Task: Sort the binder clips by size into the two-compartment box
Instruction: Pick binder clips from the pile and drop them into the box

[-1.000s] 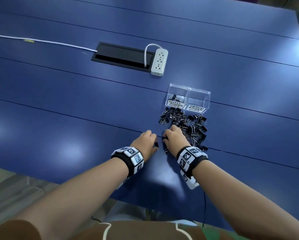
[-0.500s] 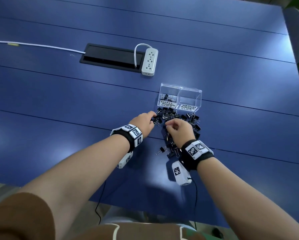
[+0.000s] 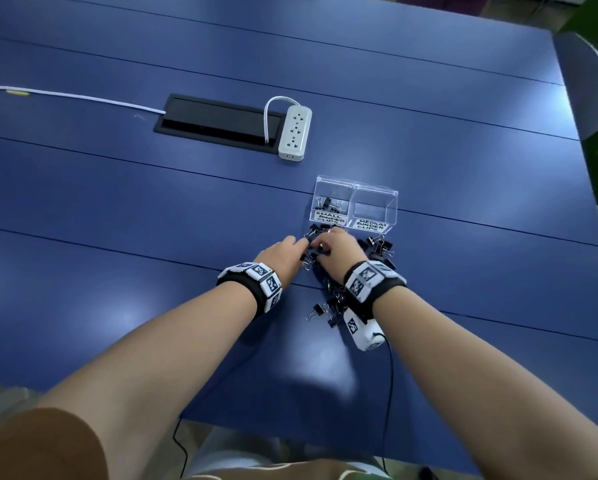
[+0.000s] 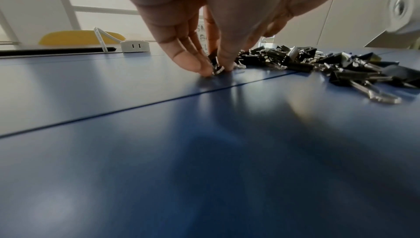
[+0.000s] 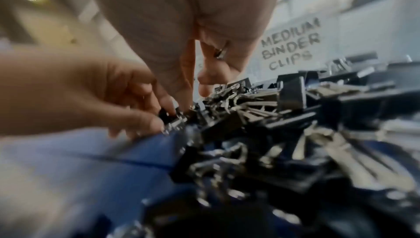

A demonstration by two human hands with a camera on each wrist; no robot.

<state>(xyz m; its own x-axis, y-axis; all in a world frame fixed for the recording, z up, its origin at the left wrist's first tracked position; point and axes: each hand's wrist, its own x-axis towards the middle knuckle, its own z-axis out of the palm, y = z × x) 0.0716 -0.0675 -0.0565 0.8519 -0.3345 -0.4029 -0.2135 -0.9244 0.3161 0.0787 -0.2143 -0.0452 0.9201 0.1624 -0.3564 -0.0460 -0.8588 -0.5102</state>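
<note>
A person's left hand (image 4: 204, 31) pinches a small clip (image 4: 214, 65) off the blue surface (image 3: 152, 220). The right hand (image 3: 337, 252) curls into the pile of clips (image 3: 377, 247); its hold cannot be told. The box (image 3: 356, 206) sits at twelve o'clock. Tangled handles could drag neighbouring clips into the wrong compartment.

A wide blue counter (image 3: 117, 209) with thin seams holds a black recessed cable hatch (image 3: 218, 123) and a white power strip (image 3: 294, 132); pale walls (image 4: 354, 22) behind.

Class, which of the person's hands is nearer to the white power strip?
Left. The left hand lies below the power strip, slightly left; the right hand sits farther right, by the box.
</note>
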